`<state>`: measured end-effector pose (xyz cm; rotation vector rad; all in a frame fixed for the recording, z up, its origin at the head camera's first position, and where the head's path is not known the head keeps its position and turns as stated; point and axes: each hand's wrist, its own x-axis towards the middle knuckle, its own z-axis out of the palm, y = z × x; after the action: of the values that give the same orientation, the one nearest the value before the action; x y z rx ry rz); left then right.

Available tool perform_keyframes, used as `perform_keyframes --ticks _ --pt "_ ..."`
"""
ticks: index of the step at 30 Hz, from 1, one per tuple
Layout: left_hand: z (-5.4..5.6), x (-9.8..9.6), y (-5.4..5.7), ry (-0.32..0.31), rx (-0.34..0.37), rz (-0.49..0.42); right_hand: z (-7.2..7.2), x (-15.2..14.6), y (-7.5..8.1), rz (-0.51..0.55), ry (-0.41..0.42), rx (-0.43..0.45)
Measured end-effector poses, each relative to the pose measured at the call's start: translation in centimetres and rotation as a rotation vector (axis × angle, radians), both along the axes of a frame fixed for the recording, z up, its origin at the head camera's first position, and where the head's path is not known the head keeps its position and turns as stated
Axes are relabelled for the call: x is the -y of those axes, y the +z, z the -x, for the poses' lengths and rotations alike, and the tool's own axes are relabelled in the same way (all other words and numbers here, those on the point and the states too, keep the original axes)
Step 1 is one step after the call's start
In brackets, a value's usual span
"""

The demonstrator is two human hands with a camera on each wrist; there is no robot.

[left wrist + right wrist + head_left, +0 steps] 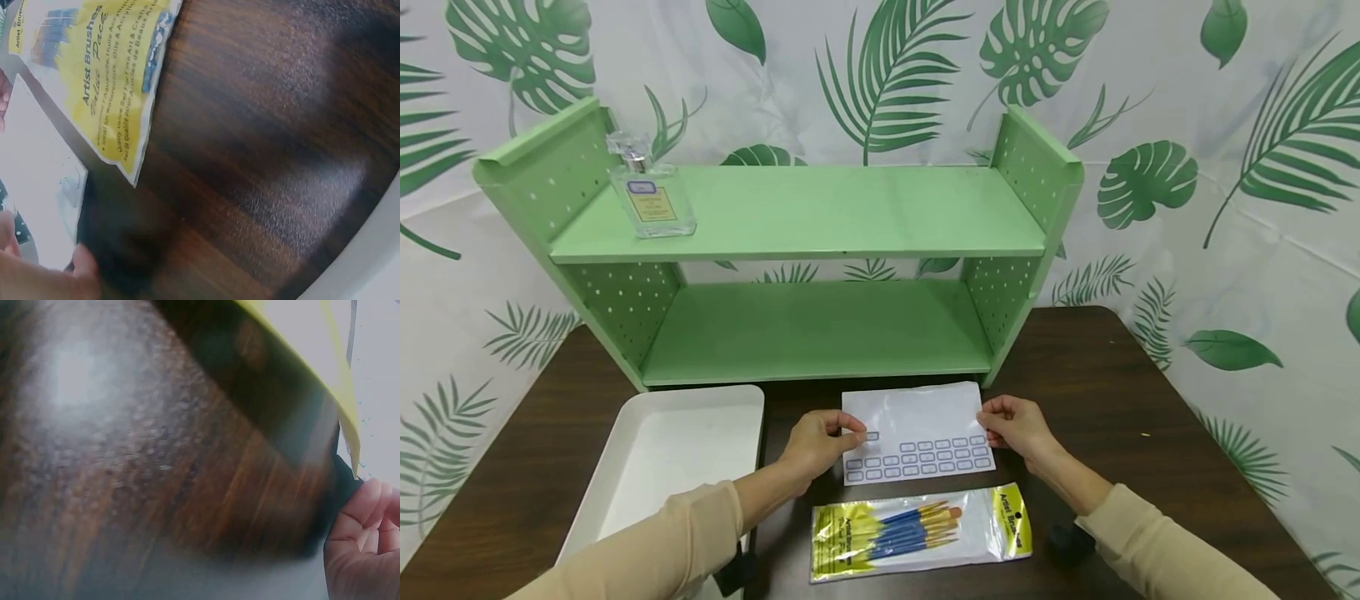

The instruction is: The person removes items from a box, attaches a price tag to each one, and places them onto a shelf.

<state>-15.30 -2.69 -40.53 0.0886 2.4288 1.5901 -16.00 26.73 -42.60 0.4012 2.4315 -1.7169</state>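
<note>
A white sheet of small blue-bordered labels (917, 417) lies in front of the shelf, with rows of labels along its lower part. At the sheet's left side my left hand (820, 446) pinches a small label (872, 436), which sits out of line above the rows. My right hand (1018, 429) grips the sheet's right edge between thumb and fingers. In the left wrist view, thumb and fingers show beside the pale sheet (47, 181). Just below the sheet lies a clear and yellow pack of artist brushes (917, 532) with blue handles.
A green two-tier shelf (805, 217) stands at the back of the dark wooden table (1120, 400). On its upper tier, at the left, is a glass perfume bottle (658, 204) bearing a similar label. A white tray (681, 450) lies left of the sheet.
</note>
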Motion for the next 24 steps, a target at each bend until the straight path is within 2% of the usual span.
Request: perform_keyframes --ticks 3,6,13,19,24 --pt "0.03 0.2 0.49 0.033 -0.055 0.02 0.13 -0.04 0.0 -0.02 -0.002 -0.007" --pt "0.02 0.36 0.89 0.046 -0.07 0.015 0.2 -0.12 -0.06 -0.038 -0.006 -0.008" --pt "-0.06 0.55 1.1 0.029 -0.03 -0.076 0.23 -0.23 -0.09 -0.094 -0.001 -0.021" --pt "-0.34 0.37 1.02 0.004 0.051 -0.199 0.08 -0.28 -0.05 -0.156 0.023 -0.037" --pt "-0.5 0.36 1.0 -0.015 0.084 -0.228 -0.05 -0.5 0.22 -0.194 0.048 -0.051"
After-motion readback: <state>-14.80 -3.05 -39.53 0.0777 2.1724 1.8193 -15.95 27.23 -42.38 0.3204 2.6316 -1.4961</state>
